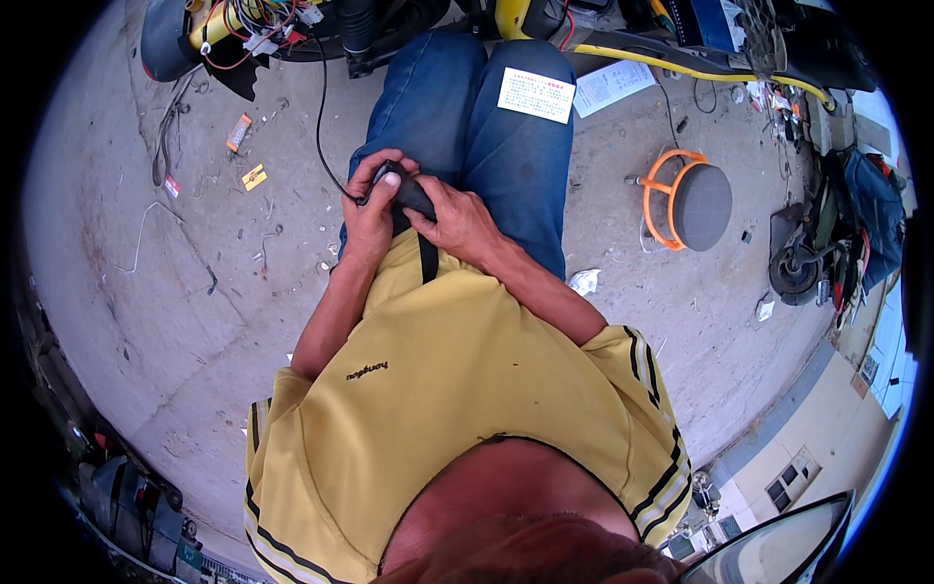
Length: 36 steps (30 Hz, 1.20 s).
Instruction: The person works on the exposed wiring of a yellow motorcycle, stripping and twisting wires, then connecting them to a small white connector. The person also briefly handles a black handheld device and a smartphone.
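In front of my lap, both hands are closed on a black grip-shaped part [416, 199] with a thin black cable [321, 127]. My left hand [367, 216] wraps its cable end, the thumb lying on top. The fingers of my right hand [459, 226] hold the other end. From the part, the cable runs up toward a bundle of coloured wires [261, 19] on a vehicle at the far left. A white printed card [536, 94] lies on my right knee. Which kind of part this is cannot be made out, as the fingers cover much of it.
To the right stands an orange stool [702, 206] with a dark round seat. A yellow-and-black vehicle frame [671, 60] spans the far side. A printed sheet [615, 88] lies beside my right knee. Small scraps, a yellow packet [254, 177] and a strap [163, 141] litter the concrete floor.
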{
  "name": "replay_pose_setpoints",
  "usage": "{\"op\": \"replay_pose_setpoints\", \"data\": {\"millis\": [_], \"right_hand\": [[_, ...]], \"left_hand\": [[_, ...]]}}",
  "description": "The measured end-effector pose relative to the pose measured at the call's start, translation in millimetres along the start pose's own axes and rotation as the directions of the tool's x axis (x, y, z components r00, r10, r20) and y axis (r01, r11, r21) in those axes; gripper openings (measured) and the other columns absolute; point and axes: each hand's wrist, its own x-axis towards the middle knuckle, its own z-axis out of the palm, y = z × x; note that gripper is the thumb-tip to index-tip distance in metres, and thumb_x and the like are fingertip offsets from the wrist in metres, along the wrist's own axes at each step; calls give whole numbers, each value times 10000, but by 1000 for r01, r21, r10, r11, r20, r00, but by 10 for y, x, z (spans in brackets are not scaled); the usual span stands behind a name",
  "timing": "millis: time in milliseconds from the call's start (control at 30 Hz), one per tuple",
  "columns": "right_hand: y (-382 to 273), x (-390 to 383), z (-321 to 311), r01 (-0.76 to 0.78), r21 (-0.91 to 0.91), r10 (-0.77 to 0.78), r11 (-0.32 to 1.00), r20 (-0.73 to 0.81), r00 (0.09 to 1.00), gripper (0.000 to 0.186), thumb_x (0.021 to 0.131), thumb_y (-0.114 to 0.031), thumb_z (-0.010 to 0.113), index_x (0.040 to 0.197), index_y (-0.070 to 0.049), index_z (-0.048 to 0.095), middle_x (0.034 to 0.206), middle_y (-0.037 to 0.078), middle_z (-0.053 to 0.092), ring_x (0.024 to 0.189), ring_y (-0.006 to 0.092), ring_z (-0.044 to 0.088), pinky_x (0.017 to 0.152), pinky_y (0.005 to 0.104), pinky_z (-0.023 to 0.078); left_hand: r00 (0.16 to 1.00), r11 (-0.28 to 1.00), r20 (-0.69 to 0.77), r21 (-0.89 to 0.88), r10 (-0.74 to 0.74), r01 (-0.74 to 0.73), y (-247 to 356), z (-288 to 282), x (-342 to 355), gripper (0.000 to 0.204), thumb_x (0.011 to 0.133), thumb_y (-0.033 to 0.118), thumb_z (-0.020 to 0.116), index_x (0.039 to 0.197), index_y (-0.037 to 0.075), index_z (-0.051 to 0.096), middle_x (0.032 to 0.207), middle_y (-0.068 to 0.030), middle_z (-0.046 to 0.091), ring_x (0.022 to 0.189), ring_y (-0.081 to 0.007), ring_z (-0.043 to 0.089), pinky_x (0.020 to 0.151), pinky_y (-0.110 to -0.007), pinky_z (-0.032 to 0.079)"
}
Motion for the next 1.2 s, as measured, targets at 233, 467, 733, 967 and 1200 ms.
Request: {"op": "replay_pose_setpoints", "data": {"millis": [233, 467, 733, 967, 1200], "right_hand": [[-9, 0, -5, -19, -2, 19, 1000, 15, 1000, 488, 910, -236, 779, 1298, -60, 542, 992, 229, 729, 849, 450, 716, 712, 513, 589], [-8, 5, -18, -11, -11, 11, 1000, 21, 1000, 484, 910, -231, 774, 1292, -46, 540, 1026, 222, 728, 856, 436, 721, 714, 509, 593], [7, 3, -14, -10, -13, 11, 1000, 37, 999, 482, 913, -242, 763, 1281, -21, 544, 1081, 224, 729, 859, 420, 730, 720, 501, 603], [-12, 5, -32, -24, -28, 25, 999, 52, 998, 487, 918, -253, 759, 1286, -21, 539, 1079, 222, 730, 852, 419, 730, 720, 502, 601], [-6, -2, -19, -10, -25, 11, 1000, 35, 999, 473, 915, -251, 764, 1268, -22, 545, 1066, 218, 732, 831, 417, 729, 698, 499, 599]], "left_hand": [[1000, 1000, -3, -2, -4, 4, 6, 6, -3, 357, 977, 114, 626, 1307, -23, 626, 1168, -154, 712, 1117, -219, 677, 1035, -356, 527], [1000, 1000, 8, 3, -2, 2, 6, 4, 7, 349, 982, 111, 620, 1306, -18, 628, 1168, -148, 711, 1114, -214, 675, 1032, -353, 528], [1000, 1000, 2, 8, -12, 12, 18, 24, 0, 334, 983, 114, 610, 1288, -23, 615, 1153, -146, 690, 1142, -250, 643, 1075, -391, 486], [1000, 1000, 17, 1, 12, -12, -7, -8, 11, 340, 990, 104, 620, 1308, -15, 625, 1171, -150, 710, 1121, -222, 674, 1037, -361, 530], [1000, 1000, -2, 10, -8, 8, 23, 26, -5, 338, 982, 113, 608, 1292, -22, 616, 1155, -149, 692, 1135, -254, 649, 1074, -394, 488]]}}
